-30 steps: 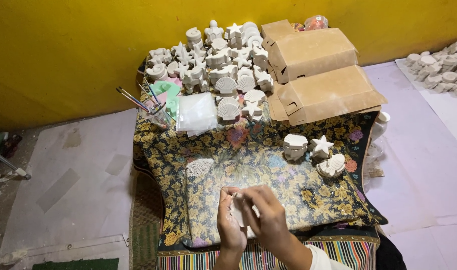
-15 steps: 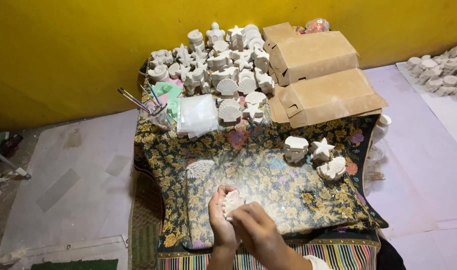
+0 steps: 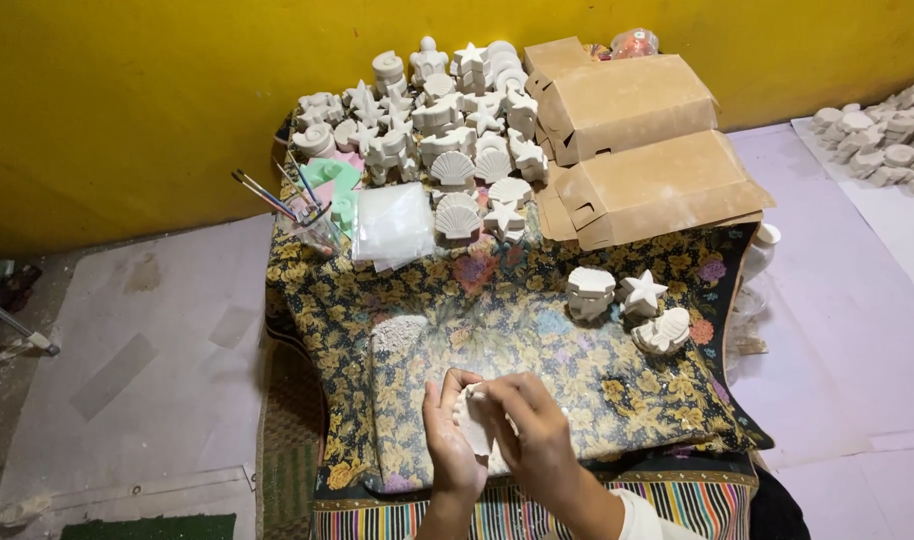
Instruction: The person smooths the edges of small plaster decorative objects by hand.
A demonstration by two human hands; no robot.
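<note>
A small white plaster piece (image 3: 473, 420) sits upright in my left hand (image 3: 447, 445), which cups it from the left at the near edge of the floral cloth (image 3: 537, 330). My right hand (image 3: 537, 440) lies over its right side, fingertips pressed on the top edge. Most of the piece is hidden by my fingers. Three more white plaster shapes rest to the right: a block (image 3: 589, 292), a star (image 3: 641, 292) and a shell (image 3: 663, 330).
Several white plaster shells and stars (image 3: 447, 130) crowd the cloth's far end. Two cardboard boxes (image 3: 637, 140) lie at the back right. A jar of brushes (image 3: 312, 225), a green mould (image 3: 339, 190) and a plastic bag (image 3: 392, 225) sit left. More casts (image 3: 892, 135) lie on the floor.
Both hands have shifted slightly and turned the plaster piece more upright, with the right fingers now on its top edge. Everything else on the cloth has stayed put.
</note>
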